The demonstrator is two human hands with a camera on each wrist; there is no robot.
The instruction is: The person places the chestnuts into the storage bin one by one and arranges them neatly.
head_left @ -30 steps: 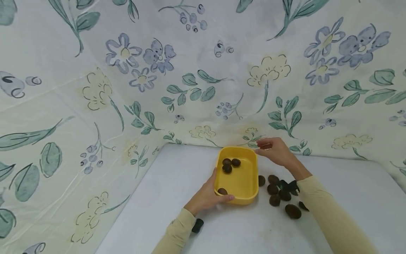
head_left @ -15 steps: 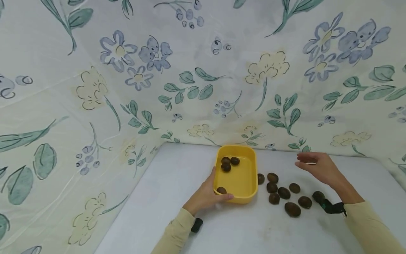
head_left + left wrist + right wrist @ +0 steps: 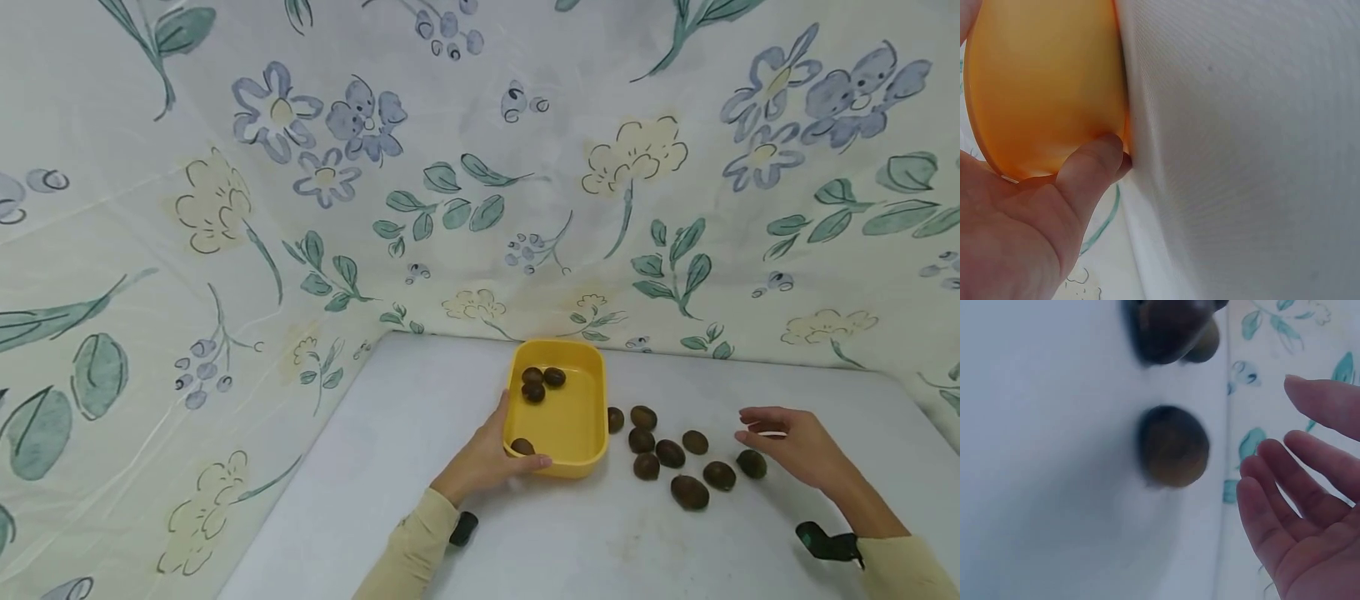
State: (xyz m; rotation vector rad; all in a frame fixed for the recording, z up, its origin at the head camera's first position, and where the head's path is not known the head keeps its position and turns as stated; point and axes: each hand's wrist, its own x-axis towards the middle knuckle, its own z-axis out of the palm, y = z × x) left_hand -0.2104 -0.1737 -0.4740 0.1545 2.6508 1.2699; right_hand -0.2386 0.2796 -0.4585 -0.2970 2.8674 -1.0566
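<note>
My left hand holds the yellow plastic tub at its near left corner, thumb over the rim. In the left wrist view, its fingers lie against the tub's outer wall. Inside the tub, three dark brown, egg-shaped fruits cluster at the far left, and one more sits near my thumb. Empty and loosely curved, my right hand hovers at the right, just above a brownish-green fruit. The right wrist view shows that fruit apart from the fingertips.
Several similar fruits are scattered on the white table right of the tub. The largest one lies nearest the front. A floral cloth hangs behind and at the left. Each wrist carries a small black device.
My right hand has moved from the tub's far right corner rightward and down to the outermost fruit. My left hand stays on the tub, and the fruits inside it have not moved.
</note>
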